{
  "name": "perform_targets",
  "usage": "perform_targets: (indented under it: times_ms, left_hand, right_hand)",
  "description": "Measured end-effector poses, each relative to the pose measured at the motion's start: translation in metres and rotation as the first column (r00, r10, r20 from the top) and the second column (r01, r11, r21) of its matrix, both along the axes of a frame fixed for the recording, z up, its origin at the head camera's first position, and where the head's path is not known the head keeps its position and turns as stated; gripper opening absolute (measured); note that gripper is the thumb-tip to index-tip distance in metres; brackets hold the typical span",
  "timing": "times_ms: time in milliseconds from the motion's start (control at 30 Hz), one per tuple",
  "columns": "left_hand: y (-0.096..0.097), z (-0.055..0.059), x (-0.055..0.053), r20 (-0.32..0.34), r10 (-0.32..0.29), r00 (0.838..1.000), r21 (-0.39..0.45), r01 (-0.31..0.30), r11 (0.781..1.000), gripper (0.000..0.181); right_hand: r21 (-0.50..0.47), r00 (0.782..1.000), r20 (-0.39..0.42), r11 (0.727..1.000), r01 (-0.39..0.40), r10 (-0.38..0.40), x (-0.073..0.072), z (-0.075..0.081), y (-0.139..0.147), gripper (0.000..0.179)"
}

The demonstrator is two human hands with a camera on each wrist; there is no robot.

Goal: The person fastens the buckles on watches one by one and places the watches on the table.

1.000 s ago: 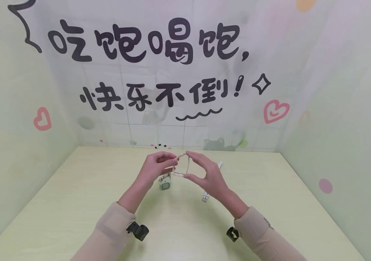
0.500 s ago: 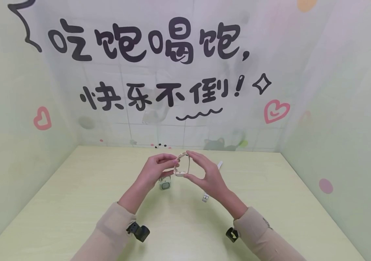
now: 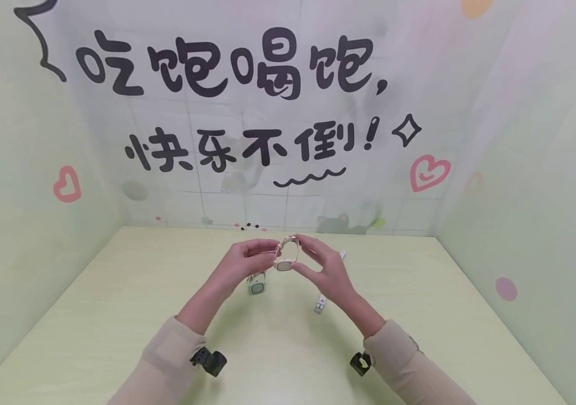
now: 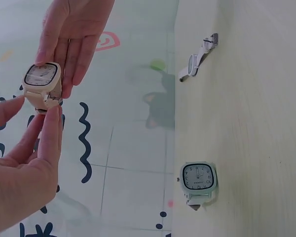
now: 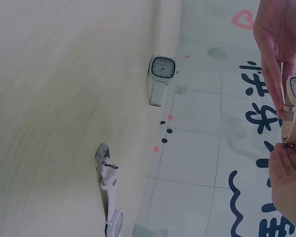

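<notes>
A cream wristwatch point(image 3: 284, 264) with its strap looped round is held up above the table between both hands. My left hand point(image 3: 250, 261) pinches the strap from the left side, its fingertips near the buckle, as the left wrist view shows. My right hand point(image 3: 325, 267) holds the watch from the right, thumb at the watch case and fingers at the top of the loop. In the left wrist view the dial point(image 4: 41, 74) of the cream watch faces the camera. The right wrist view cuts the watch off at its edge.
On the table point(image 3: 268, 349) below the left hand stands a pale green wristwatch point(image 3: 256, 284). A white wristwatch point(image 3: 320, 304) lies under the right hand, partly hidden by it in the head view. A printed backdrop point(image 3: 288, 202) rises behind the table.
The cream watch has turned in the fingers, so its case now shows at the bottom of the loop. Both hands have shifted slightly to the right.
</notes>
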State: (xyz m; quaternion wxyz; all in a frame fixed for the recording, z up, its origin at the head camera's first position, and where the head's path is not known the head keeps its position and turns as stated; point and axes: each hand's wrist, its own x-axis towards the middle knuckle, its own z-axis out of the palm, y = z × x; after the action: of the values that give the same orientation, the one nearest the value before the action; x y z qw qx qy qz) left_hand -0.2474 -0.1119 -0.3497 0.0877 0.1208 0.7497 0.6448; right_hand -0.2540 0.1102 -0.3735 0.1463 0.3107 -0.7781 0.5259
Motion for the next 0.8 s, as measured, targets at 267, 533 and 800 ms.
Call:
perform_targets:
  times_ms: [267,533,800]
  left_hand:
    - [-0.004,-0.001,0.001,-0.079,-0.073,0.994,-0.064,0.068,0.996,0.048]
    - [-0.002,-0.006,-0.009,-0.117,-0.054,0.992,-0.122,0.040,0.992,0.046]
    - [-0.004,-0.013,-0.019,-0.193,-0.021,0.981,-0.260,-0.030,0.965,0.042]
  right_hand:
    - [-0.040,0.993,0.115,0.999,0.007,-0.002,-0.002,-0.002,-0.001,0.053]
    - [-0.002,0.986,0.166,1.000,0.001,-0.001,-0.006,-0.004,0.000,0.052]
    - [0.065,0.979,0.202,0.998,-0.018,0.005,-0.017,-0.010,-0.001,0.055]
